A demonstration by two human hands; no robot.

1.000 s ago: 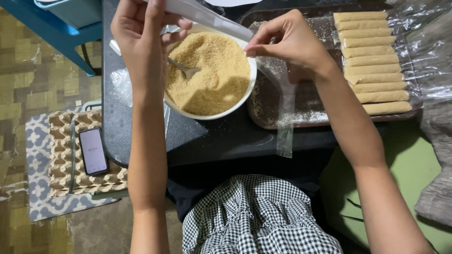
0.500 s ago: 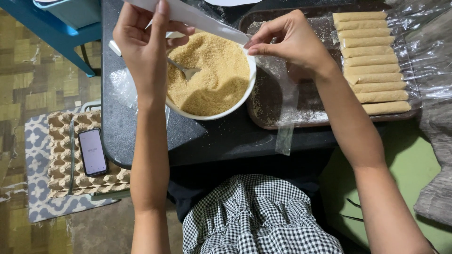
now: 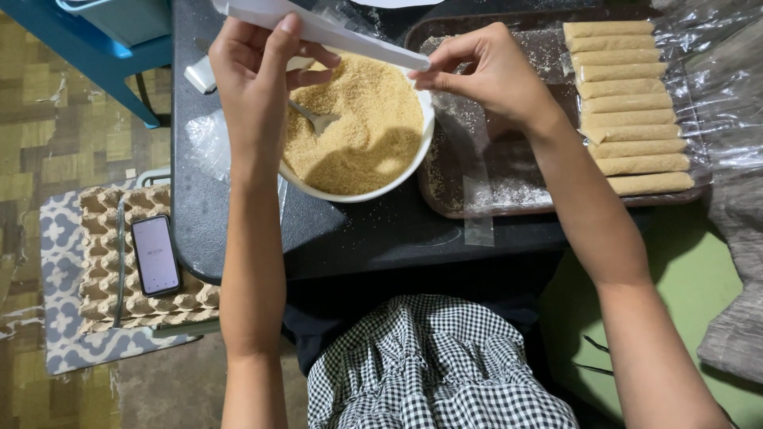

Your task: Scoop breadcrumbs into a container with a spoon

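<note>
My left hand [image 3: 254, 79] and right hand [image 3: 485, 71] each in a closed pinch grip on one end of a long white tube wrapper [image 3: 334, 30], held level above white bowl [image 3: 397, 179] of golden crumbs [image 3: 366, 127], spoon [image 3: 314, 119] inside, tray [image 3: 509, 191] of filled rolls [image 3: 628, 103] right, dark worktop [image 3: 358, 230]

A long, thin white wrapper [image 3: 334, 30], stretched taut and slightly tilted, hangs just above the white bowl [image 3: 397, 179] of golden crumbs [image 3: 366, 127].
</note>
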